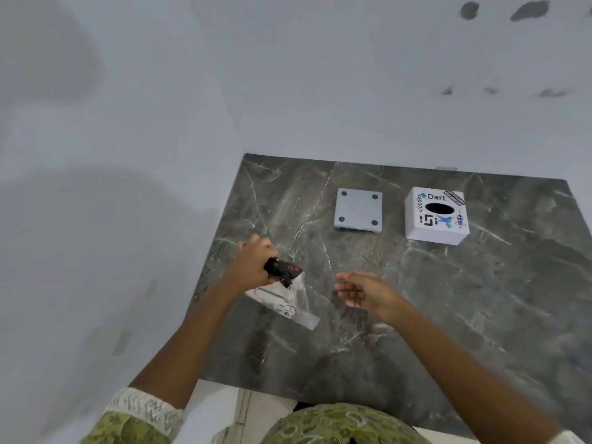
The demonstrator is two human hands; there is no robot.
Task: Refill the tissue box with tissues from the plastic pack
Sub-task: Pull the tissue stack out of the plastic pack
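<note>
A white tissue box (436, 216) with stickers and a dark oval hole on top stands at the back right of the grey marble table (480, 299). Left of it lies its grey base plate (358, 210), with a round pad at each corner facing up. My left hand (254, 262) grips the dark crumpled top of a clear plastic pack (283, 298), which hangs over the table's left part. My right hand (365, 293) hovers a little to the right of the pack, fingers loosely spread and holding nothing.
White walls meet in a corner behind the table and run close along its left edge. The table's front edge is just before my body. Bare marble stretches between my hands and the box.
</note>
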